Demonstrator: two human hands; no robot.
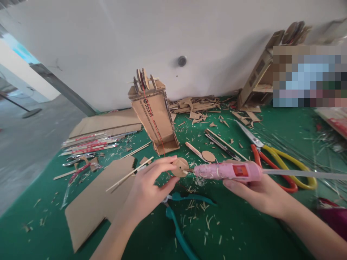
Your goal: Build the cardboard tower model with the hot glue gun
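Between the thumb and fingers of my left hand [151,187] is a small round cardboard disc [179,167], with a dark spot near its middle. My right hand [252,193] is wrapped round a pink hot glue gun [225,171]. A long translucent glue stick [303,174] sticks out of its back end. The gun's nozzle is at the disc's right edge, where a small pale piece shows; whether it touches cannot be made out. Under my hands lie pliers with teal handles [180,229], their jaws partly hidden by my left hand.
An upright cardboard box [157,119] with discs on top stands behind my hands. Large scissors [273,157] lie at the right. A second cardboard disc [208,156], cardboard sheets [100,195], wooden sticks [130,174] and scraps [195,106] cover the green table. A person is blurred out at the right.
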